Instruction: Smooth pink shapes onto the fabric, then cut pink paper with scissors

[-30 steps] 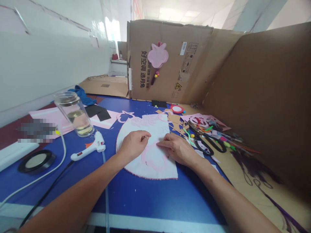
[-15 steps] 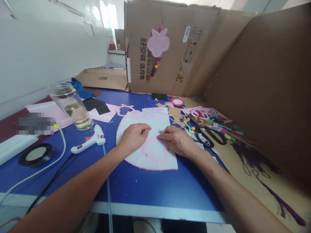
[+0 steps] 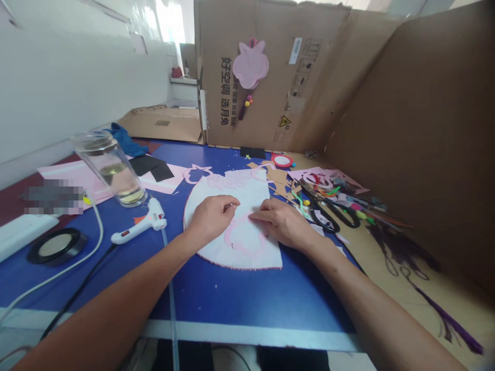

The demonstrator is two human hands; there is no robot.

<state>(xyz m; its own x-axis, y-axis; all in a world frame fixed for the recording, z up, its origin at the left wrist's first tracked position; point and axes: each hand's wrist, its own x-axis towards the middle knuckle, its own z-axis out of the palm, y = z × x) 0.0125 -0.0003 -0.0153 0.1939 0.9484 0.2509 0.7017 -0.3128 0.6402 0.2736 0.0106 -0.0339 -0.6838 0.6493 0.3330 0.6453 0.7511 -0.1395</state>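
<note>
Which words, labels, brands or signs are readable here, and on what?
"好空调 选月兔": large lettering on the cardboard panel.
Smaller column beside it: partly hidden, too blurred to read surely.
Yellow warning triangle, same panel: wordless sign; mark beside it unreadable.
White label, same panel: too small.

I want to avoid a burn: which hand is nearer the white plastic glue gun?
Left. The left hand is apart from the glue gun, to its right, over the white, curved-edged sheet; the right hand is farther right, by the sheet's right edge.
</note>
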